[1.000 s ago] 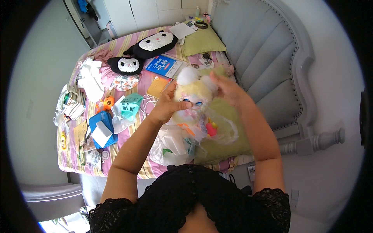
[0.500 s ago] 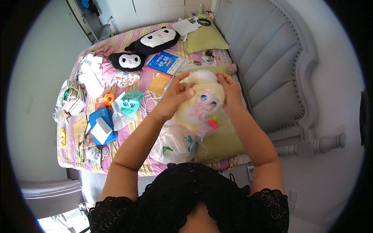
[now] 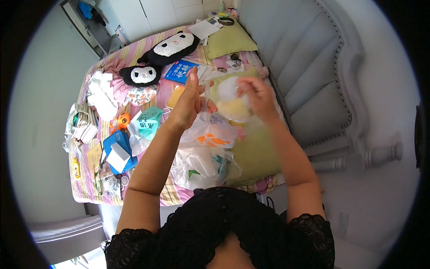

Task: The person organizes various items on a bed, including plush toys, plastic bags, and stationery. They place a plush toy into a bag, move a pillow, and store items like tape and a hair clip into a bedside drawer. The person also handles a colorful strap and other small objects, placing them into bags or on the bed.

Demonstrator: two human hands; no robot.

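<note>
In the middle, my left hand [image 3: 188, 103] has its thumb up and its fingers curled round the translucent handle of a plastic bag [image 3: 214, 140] with an orange print. The bag hangs over the bed, and something purplish shows inside. To the right, my right hand [image 3: 259, 96] has its fingertips pinched at the plush doll [image 3: 235, 110], which is blurred. Pale yellow fur and a white fluffy top show; the doll's face is out of sight. The doll is at the bag's mouth, above a green pillow [image 3: 253, 152].
Another plastic bag [image 3: 201, 168] lies nearest me. Two black-and-white plush cushions [image 3: 172, 48], a blue book [image 3: 180, 71], a teal bag [image 3: 148, 121], a blue pouch [image 3: 117, 145] and an orange toy [image 3: 121, 121] lie leftward on the striped bed. A padded grey headboard [image 3: 300, 67] stands right.
The doll, held in both hands with its face showing, is now only at my right hand and turned away. My left hand has shifted left and grips the orange-printed bag.
</note>
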